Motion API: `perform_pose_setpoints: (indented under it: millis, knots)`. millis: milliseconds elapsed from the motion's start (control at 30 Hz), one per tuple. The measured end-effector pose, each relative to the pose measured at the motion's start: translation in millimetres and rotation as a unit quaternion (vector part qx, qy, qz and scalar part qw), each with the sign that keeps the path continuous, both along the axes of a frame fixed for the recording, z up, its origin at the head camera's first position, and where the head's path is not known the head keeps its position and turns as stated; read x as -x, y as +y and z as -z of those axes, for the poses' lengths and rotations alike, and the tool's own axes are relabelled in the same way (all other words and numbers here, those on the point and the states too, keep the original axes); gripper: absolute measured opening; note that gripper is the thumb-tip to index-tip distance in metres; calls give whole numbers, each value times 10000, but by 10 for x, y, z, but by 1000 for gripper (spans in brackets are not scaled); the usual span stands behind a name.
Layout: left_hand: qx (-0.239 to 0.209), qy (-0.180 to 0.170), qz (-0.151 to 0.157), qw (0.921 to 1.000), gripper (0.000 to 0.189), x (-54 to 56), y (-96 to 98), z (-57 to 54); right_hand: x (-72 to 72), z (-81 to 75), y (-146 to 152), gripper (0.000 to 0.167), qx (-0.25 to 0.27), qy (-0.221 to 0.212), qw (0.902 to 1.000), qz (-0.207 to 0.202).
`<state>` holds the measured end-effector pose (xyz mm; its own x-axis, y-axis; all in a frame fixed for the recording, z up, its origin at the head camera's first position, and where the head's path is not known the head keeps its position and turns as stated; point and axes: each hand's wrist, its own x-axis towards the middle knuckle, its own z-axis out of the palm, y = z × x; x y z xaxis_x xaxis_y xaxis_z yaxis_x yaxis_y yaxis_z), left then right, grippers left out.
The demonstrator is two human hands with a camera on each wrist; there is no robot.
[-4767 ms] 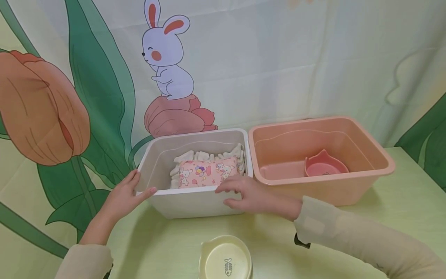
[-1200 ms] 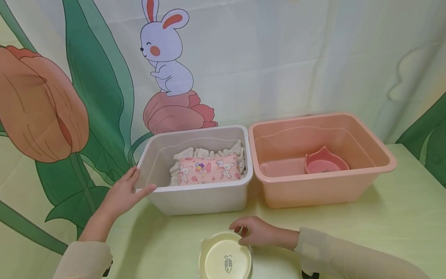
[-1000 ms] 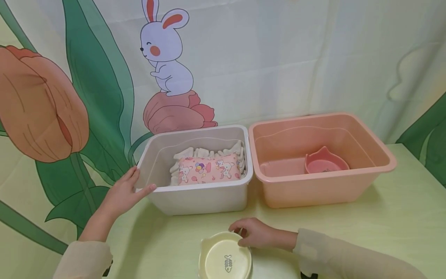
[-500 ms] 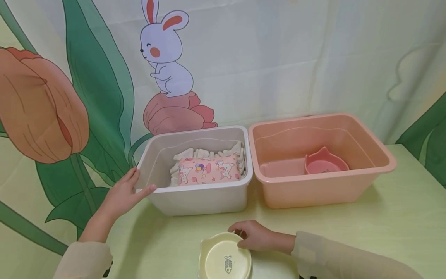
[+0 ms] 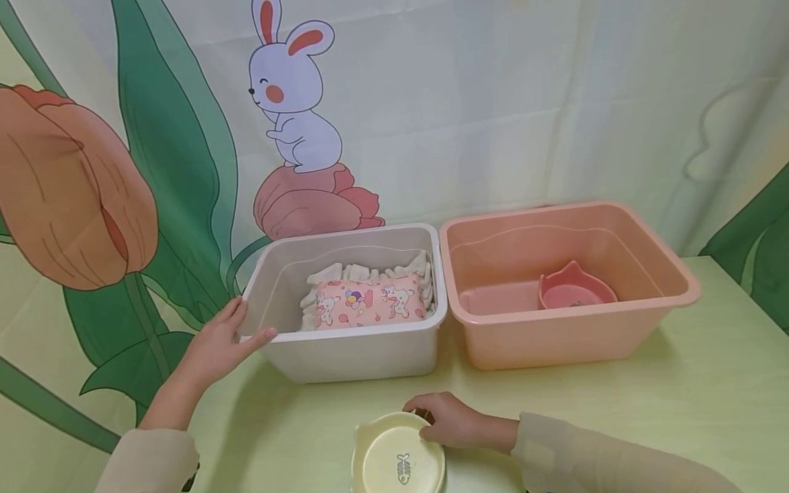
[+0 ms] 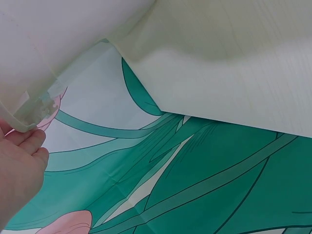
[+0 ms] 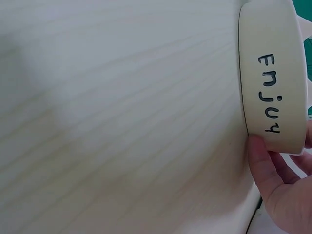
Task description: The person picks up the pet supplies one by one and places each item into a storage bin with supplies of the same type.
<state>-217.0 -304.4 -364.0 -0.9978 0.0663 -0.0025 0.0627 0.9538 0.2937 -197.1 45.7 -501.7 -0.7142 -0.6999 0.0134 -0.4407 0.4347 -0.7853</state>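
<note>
My left hand (image 5: 212, 349) rests on the left front corner of the white bin (image 5: 357, 356), thumb along the front rim and fingers at the left side. Those fingers also show at the bin's rim in the left wrist view. Inside the bin a pink pillow (image 5: 370, 301) with a unicorn print lies against crumpled white cloth (image 5: 354, 272). In front, my right hand (image 5: 456, 423) pinches the right side of a pale yellow cat-ear bowl (image 5: 385, 459) with a fishbone motif. The right wrist view shows the thumb against the bowl's "Enjoy" side.
A peach bin (image 5: 555, 339) stands just right of the white one and holds a pink cat-ear bowl (image 5: 573, 287). Behind both bins hangs a printed cloth backdrop (image 5: 493, 123) with a rabbit and tulips. The pale green table (image 5: 678, 383) ends at a right edge.
My right hand has come from the white bin's front rim down to the yellow bowl, and its fingers have closed in on the side. My left hand stays at the bin's corner.
</note>
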Motion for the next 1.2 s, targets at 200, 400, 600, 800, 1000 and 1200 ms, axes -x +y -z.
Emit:
perform_pose_setpoints:
  millis: [200,400,600,800,1000,1200]
  knots:
    - [-34,-31,-4,10000,92,0,4,-4,-2,-19,-5,30,25,16,10000,18]
    - [-48,-42,3,10000,92,-2,17,-7,-6,-15,-1,31,97,-26,9999,22]
    - [-3,-24,-24,10000,92,2,1,4,-4,-18,-8,35,10,-105,9999,135]
    - [5,-14,-11,10000,92,-3,9,-5,-24,-45,-21,37,12,-94,9997,236]
    - [25,-27,-10,10000,92,1,4,1,-44,-87,-28,37,98,-71,9997,234]
    - [104,-19,-1,9999,92,9,-8,9,-46,-91,-34,38,63,19,9997,240]
